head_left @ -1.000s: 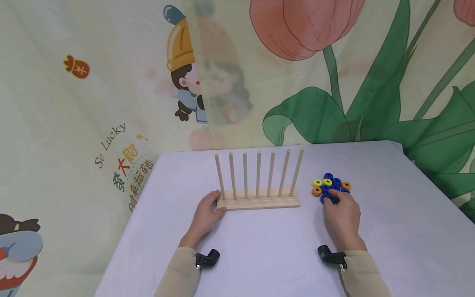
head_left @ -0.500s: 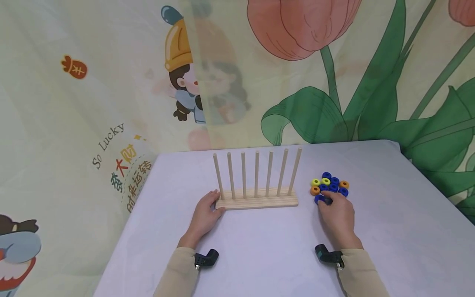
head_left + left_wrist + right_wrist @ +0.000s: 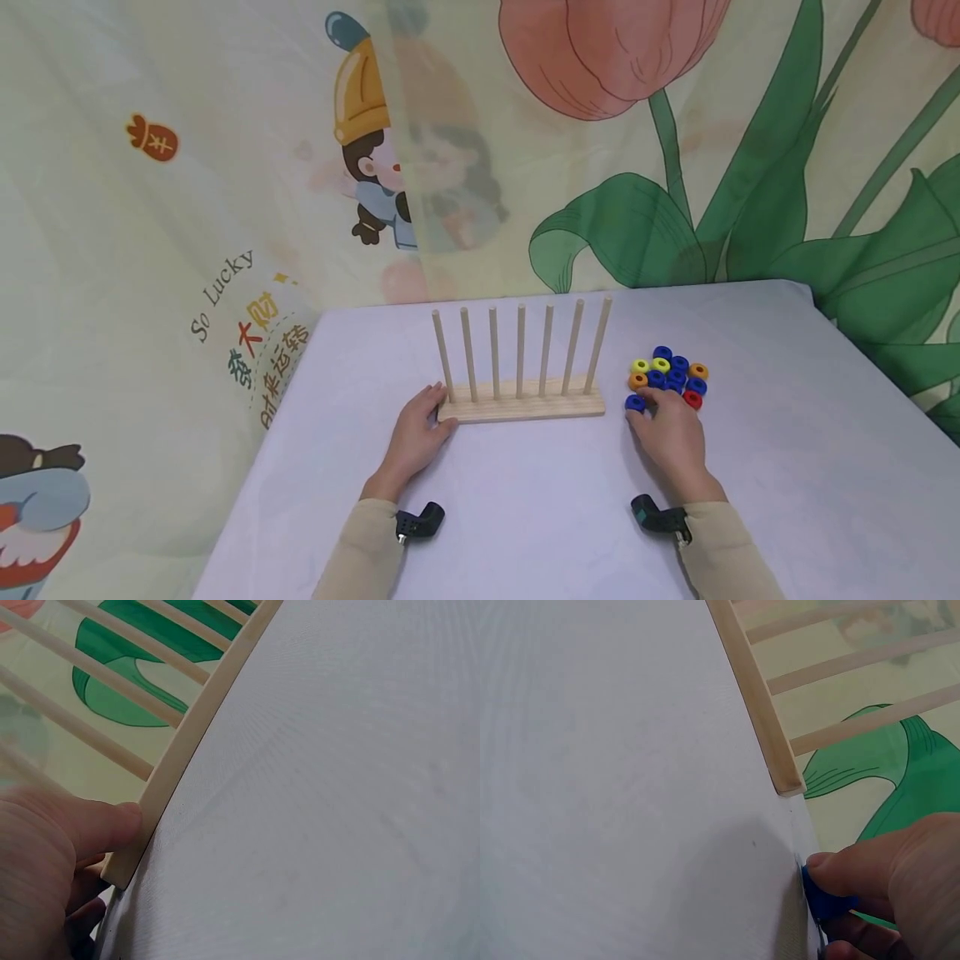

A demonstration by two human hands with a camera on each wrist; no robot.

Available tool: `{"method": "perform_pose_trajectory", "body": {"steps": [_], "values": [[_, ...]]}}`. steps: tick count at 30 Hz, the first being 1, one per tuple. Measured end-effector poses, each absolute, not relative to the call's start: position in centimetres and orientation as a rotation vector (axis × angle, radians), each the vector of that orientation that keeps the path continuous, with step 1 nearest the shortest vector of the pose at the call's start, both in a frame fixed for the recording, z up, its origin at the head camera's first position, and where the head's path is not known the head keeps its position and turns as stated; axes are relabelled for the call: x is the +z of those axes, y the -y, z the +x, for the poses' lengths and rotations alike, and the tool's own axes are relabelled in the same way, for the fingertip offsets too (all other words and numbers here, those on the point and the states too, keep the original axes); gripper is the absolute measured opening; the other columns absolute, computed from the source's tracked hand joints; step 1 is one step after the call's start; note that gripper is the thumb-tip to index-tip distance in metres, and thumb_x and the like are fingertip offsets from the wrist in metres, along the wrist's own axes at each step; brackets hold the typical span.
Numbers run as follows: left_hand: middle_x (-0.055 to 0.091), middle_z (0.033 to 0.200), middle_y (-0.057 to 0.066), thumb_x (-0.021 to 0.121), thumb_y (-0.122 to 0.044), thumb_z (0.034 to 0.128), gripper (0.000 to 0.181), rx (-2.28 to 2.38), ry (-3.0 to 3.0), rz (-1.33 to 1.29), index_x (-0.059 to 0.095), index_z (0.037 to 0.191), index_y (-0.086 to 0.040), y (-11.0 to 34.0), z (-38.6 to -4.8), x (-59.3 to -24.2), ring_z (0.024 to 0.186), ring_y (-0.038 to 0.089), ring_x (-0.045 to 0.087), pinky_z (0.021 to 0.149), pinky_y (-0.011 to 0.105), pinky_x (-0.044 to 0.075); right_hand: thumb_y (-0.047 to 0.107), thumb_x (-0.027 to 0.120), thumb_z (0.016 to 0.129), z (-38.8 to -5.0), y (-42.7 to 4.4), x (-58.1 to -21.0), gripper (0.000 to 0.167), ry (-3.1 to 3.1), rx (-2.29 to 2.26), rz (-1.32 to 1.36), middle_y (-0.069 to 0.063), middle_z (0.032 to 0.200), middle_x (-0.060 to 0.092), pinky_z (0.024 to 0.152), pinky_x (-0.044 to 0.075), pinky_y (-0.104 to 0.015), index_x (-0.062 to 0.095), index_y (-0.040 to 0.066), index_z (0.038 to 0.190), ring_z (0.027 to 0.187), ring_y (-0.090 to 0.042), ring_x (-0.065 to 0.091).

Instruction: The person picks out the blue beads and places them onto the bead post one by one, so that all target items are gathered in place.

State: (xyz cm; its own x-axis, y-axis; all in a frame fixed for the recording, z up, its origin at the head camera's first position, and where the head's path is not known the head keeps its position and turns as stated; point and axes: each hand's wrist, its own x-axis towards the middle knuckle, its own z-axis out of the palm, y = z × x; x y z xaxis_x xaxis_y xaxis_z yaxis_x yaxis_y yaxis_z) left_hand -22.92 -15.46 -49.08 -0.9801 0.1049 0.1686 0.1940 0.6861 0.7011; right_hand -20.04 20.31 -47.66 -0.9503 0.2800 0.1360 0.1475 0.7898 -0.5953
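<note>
Right hand [image 3: 673,435]: thumb and fingers pinch one blue ring [image 3: 634,403]. The ring sits at the fingertips, on the hand's left side; in the head view the thumb is at its near edge and a finger is on the far side. Right wrist view agrees: thumb laid against the blue face, other fingers curled behind and below it. Whether the ring touches the cloth cannot be told. Position of the ring: between the wooden rack [image 3: 525,409] and the group of loose rings, well apart from the rack's right end, near the group's front left, a small gap separating it from the closest orange ring [image 3: 637,381]. Group contents visible past the hand: two yellow rings [image 3: 660,365] side by side, several blue, a second orange at the right, and a red ring [image 3: 692,401] just beside the knuckles. Left hand [image 3: 415,427]: grips the left end of the rack's base, thumb on the front edge, fingers around the end and behind. Rack stands upright on the white cloth [image 3: 525,517], seven pegs [image 3: 521,350] in a row along the base. Both forearms in beige sleeves [image 3: 362,554], a black wrist device [image 3: 420,522] on each.
</note>
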Motion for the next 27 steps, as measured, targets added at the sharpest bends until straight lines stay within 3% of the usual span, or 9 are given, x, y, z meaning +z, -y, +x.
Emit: {"method": "perform_pose_trajectory", "body": {"steps": [4,11,20,27], "values": [[0.044,0.149,0.015,0.07,-0.014,0.0881,0.056,-1.16,2.77,-0.263,0.052,0.139,0.001,15.9,-22.7,-49.0,0.142,0.037,0.033,0.114,0.056,0.027,0.018,0.071,0.088,-20.2,-19.9,-47.7,0.04,2.781,0.936,-0.339,-0.025,0.116,0.06,0.084,0.05,-0.054,0.063,-0.003,0.121,0.101,-0.04,0.057],[0.046,0.147,0.016,0.071,-0.014,0.0884,0.058,-1.147,2.769,-0.294,0.05,0.139,0.003,15.8,-22.8,-49.0,0.141,0.037,0.033,0.114,0.055,0.027,0.028,0.069,0.09,-20.3,-20.1,-47.7,0.045,2.744,1.094,-0.421,-0.022,0.118,0.061,0.069,0.047,-0.038,0.057,0.0,0.123,0.086,-0.029,0.056],[0.05,0.145,0.016,0.068,-0.018,0.0897,0.055,-1.162,2.768,-0.226,0.052,0.139,0.001,15.3,-22.9,-49.0,0.141,0.036,0.035,0.114,0.056,0.028,0.027,0.067,0.092,-20.1,-19.6,-47.5,0.043,2.673,1.207,-0.345,-0.02,0.118,0.062,0.065,0.045,-0.028,0.057,0.004,0.127,0.084,-0.025,0.058],[0.05,0.144,0.016,0.066,-0.016,0.0914,0.051,-1.189,2.738,-0.201,0.053,0.138,0.0,15.4,-22.9,-49.0,0.14,0.035,0.036,0.114,0.054,0.028,0.026,0.069,0.091,-19.8,-17.7,-46.8,0.035,2.583,1.28,-0.202,-0.012,0.104,0.065,0.056,0.044,-0.022,0.061,0.007,0.118,0.077,-0.02,0.054]]}}
